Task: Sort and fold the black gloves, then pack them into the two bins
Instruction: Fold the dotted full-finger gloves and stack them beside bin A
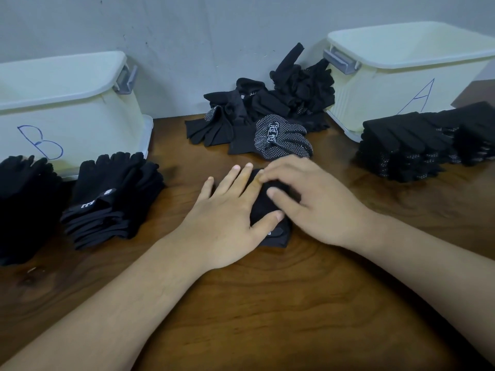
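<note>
Both hands lie flat on one folded black glove [270, 210] in the middle of the wooden bench [267, 303]. The left hand [227, 218] covers the left side of this glove; its fingers are stretched and a little spread, and its thumb presses on the fabric near the cuff. The right hand [308, 202] covers the right side, with the fingers close together and curved down on the cloth, and the fingertips of the two hands meet over the glove. Neither hand makes a closed grip; the palms press the glove down on the bench. A small white label shows at the near edge of the glove.

Behind the hands, against the grey wall [187, 36], lies a loose pile of unsorted gloves [267, 108]. At its front is a dotted glove [281, 137] with white printed characters.

On the left stands the pale bin marked B [80, 111], with a grey handle clip. In front of it sit two stacks of plain black gloves: the one nearer to the centre [112, 199] and another at the left edge [21, 204], touching the front of the bin.

On the right stands the pale bin marked A [401, 84]. A stack of dotted gloves [417, 145] lies just before it. I cannot see inside either bin.
</note>
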